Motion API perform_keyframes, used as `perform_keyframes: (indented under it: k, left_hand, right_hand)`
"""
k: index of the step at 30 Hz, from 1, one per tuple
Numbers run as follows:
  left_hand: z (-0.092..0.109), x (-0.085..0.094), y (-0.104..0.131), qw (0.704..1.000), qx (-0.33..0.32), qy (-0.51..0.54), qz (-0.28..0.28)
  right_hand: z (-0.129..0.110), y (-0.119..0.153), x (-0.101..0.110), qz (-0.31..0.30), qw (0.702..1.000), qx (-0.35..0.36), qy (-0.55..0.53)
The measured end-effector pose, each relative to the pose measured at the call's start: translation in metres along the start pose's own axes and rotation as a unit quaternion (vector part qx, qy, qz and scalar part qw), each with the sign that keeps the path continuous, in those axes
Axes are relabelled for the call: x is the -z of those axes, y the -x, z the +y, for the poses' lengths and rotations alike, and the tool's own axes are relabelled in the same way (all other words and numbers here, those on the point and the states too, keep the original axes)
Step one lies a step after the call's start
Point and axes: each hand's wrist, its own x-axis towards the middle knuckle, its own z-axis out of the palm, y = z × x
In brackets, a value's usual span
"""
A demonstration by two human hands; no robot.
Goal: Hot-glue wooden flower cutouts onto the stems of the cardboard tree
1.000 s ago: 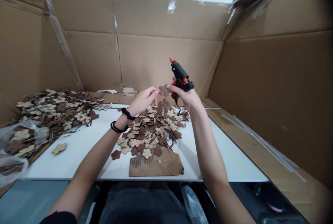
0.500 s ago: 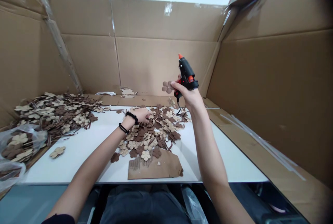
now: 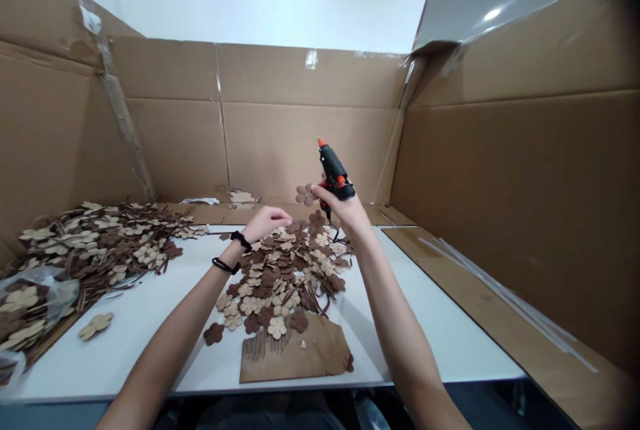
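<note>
brown flower cut-out [image 3: 301, 197] is up in the air above the far part of the table [image 3: 165, 303], one side of it pinched under the thumb of the right hand [image 3: 345, 208], which also grips the black glue gun [image 3: 333, 165], its orange nozzle [image 3: 321, 143] tilted upward. the left hand [image 3: 266, 222] is at the far edge of the heap of flowers [image 3: 273, 280], fingertips drawn together; whether a piece is between them, i cannot tell. the cut-out looks thin and very light, probably soft like felt or leather, so it should bend rather than break; a light pinch on one petal seems enough, leaving the middle uncovered. the glue gun looks heavier and stiff, best held round its handle, away from the nozzle, which may be hot. thin strips [image 3: 311, 298] among the flowers look limp and likely to tangle
</note>
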Motion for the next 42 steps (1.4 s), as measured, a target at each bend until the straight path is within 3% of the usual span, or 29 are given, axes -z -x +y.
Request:
perform_keyframes:
  k: [3,6,9,14,19,24,34,39,42]
  left_hand:
    - [0.021,0.023,0.009,0.983,0.025,0.169,0.062]
    - [0.036,0.037,0.019,0.95,0.055,0.298,0.071]
    - [0.04,0.039,0.022,0.931,0.049,0.355,0.072]
    - [0.045,0.036,0.024,0.909,0.013,0.406,0.093]
    - [0.051,0.035,0.028,0.901,0.006,0.425,0.087]
    - [0.052,0.031,0.028,0.898,0.002,0.431,0.092]
    - [0.059,0.034,0.031,0.936,-0.005,0.332,0.113]
    - [0.063,0.034,0.032,0.941,-0.003,0.307,0.14]
    - [0.063,0.033,0.032,0.943,-0.01,0.293,0.155]
  right_hand:
    - [0.005,-0.002,-0.001,0.019,1.0,0.019,0.002]
    - [0.007,-0.003,-0.003,0.041,0.999,0.022,-0.005]
    - [0.006,-0.002,-0.005,0.031,0.999,0.027,-0.004]
    - [-0.001,0.003,-0.007,-0.041,0.998,0.039,0.024]
    - [-0.008,0.006,-0.008,-0.102,0.993,0.047,0.041]
    - [-0.008,0.007,-0.01,-0.097,0.994,0.039,0.032]
    - [-0.007,0.004,-0.008,-0.136,0.99,0.039,0.015]
    - [-0.011,0.007,-0.01,-0.112,0.993,0.025,0.016]
    - [-0.012,0.007,-0.012,-0.134,0.99,0.03,0.001]
